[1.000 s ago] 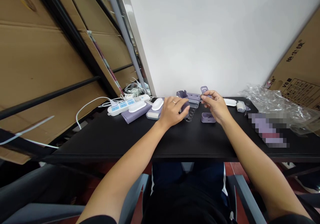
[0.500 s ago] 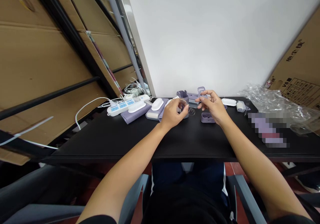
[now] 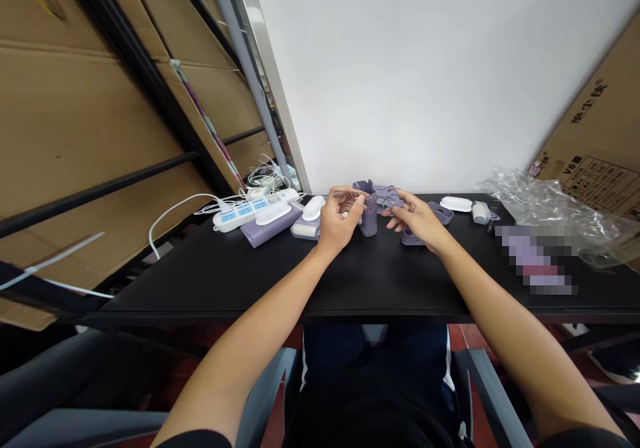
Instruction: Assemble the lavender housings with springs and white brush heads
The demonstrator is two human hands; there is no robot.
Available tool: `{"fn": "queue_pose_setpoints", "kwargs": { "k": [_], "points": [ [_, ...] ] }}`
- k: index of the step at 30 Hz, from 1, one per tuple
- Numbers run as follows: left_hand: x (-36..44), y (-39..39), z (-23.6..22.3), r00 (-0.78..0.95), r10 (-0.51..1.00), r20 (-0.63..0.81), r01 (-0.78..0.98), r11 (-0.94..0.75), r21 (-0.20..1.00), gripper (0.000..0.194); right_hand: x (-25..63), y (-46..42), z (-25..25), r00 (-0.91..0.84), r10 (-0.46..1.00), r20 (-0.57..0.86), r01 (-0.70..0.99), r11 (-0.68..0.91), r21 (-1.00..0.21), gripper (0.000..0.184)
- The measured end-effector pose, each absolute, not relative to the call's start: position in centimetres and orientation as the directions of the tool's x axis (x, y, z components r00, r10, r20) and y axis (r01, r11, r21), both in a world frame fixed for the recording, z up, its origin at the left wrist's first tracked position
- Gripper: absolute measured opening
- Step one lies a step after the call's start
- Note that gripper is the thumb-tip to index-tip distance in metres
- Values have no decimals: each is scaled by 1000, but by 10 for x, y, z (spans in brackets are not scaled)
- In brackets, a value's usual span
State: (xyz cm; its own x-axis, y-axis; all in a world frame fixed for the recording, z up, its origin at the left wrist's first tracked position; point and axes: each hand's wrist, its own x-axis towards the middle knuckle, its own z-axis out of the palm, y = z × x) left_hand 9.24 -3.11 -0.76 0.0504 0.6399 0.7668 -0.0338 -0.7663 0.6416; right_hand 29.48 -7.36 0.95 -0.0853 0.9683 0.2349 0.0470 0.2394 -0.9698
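A thin coil spring (image 3: 346,195) lies across the fingers of my left hand (image 3: 339,220), pinched near the thumb. My right hand (image 3: 419,218) is closed on a light purple plastic piece with a rounded frame (image 3: 392,197); its fingers partly cover it. Between the hands stands a purple perforated housing (image 3: 369,216), upright and open at the top. Just beyond my right hand sits a shallow purple oval part (image 3: 440,213). Another purple tray-like part (image 3: 411,238) lies partly under that hand. Left of my left hand is a purple unit with a white brush top (image 3: 314,208).
Farther left are a white-bristled purple piece (image 3: 273,218) and a power strip (image 3: 243,212) with cables. A white oval brush (image 3: 456,204), a small white-and-purple part (image 3: 482,213) and crumpled clear plastic (image 3: 555,205) lie to the right. A white wall (image 3: 425,81) rises behind the table.
My left hand has turned, and the spring now shows across its fingers. My right hand has lowered slightly and holds the purple piece that stood farther back.
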Motion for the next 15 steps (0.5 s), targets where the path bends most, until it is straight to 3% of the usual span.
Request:
{"fn": "queue_pose_setpoints", "kwargs": {
  "k": [15],
  "points": [
    [91,-40,-8,131,521,843,152,-851,503,27,293,-72,4,-128,965,230,73,241,-968,56]
  ]
}}
